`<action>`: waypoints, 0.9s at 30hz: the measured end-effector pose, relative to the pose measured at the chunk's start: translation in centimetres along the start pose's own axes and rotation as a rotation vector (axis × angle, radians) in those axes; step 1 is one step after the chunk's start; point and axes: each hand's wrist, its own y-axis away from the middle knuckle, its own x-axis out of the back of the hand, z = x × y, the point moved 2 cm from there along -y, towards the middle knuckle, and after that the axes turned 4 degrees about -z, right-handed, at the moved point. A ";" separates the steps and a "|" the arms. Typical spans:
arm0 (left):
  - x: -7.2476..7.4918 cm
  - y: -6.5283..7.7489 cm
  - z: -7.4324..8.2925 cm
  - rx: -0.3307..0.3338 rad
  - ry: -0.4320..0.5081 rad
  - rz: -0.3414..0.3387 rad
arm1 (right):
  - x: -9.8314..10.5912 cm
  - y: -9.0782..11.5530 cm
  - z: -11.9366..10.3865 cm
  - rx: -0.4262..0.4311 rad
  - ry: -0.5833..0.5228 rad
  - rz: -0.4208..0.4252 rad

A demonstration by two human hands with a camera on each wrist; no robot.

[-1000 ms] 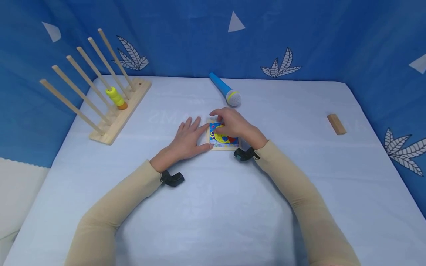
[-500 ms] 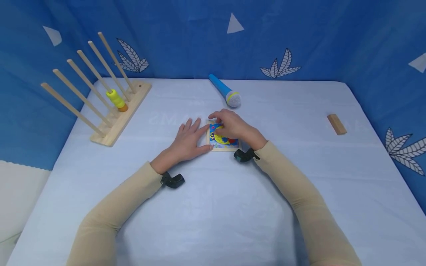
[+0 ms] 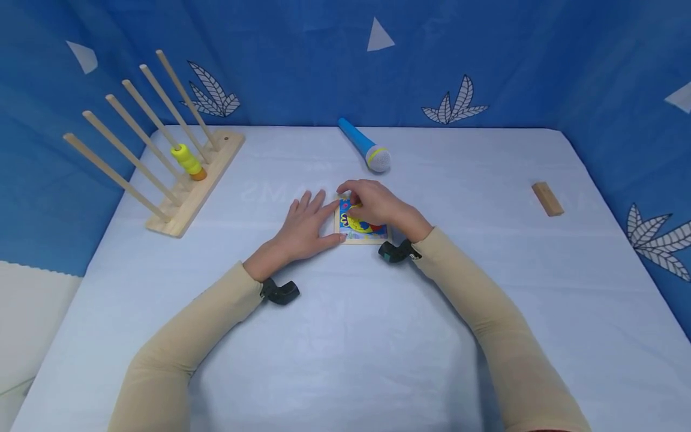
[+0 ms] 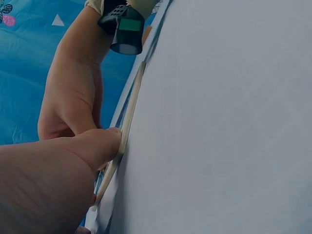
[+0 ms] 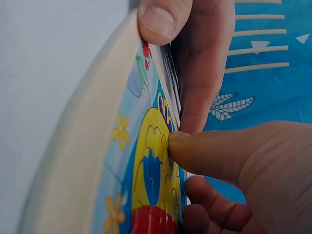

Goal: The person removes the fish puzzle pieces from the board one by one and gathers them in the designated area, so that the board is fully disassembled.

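Note:
A small wooden-framed picture puzzle [image 3: 364, 231] lies on the table, showing a yellow fish on blue. The left hand [image 3: 302, 231] rests flat at its left side, fingers spread, thumb and index finger touching the frame's edge. Over the upper part of the puzzle is the right hand [image 3: 376, 203], fingers bent. In the right wrist view its thumb [image 5: 204, 148] presses on the yellow fish [image 5: 151, 161], with bent fingertips beside the picture; whether they pinch a piece is hidden. The left wrist view shows the left thumb [image 4: 100, 144] against the frame's side [image 4: 132, 107].
A blue toy microphone [image 3: 364, 144] lies behind the puzzle. At the back left stands a wooden peg rack [image 3: 186, 207], with yellow and orange beads [image 3: 187, 161] on one peg. A small wooden block [image 3: 547, 199] lies far right. Blue cloth [image 3: 302, 66] hangs behind the table.
Both hands and the puzzle stay in place. The right hand's index finger has shifted very slightly, and the head view has tilted a little.

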 end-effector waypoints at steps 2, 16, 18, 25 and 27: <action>-0.1 0.0 0.0 -0.001 -0.003 -0.004 | 0.0 0.0 -0.1 -0.001 0.003 0.007; -0.1 -0.2 -0.1 -0.006 -0.015 0.006 | 0.4 -0.1 0.0 0.047 0.042 0.033; -0.2 -0.2 -0.1 -0.006 -0.015 0.007 | 0.4 -0.1 -0.2 0.030 0.048 0.032; -0.2 -0.1 -0.3 -0.001 -0.022 0.001 | 0.2 -0.1 -1.1 -0.037 0.069 0.035; -0.2 -0.2 -0.3 -0.004 -0.021 0.003 | 0.1 -0.2 -1.0 -0.033 0.070 0.037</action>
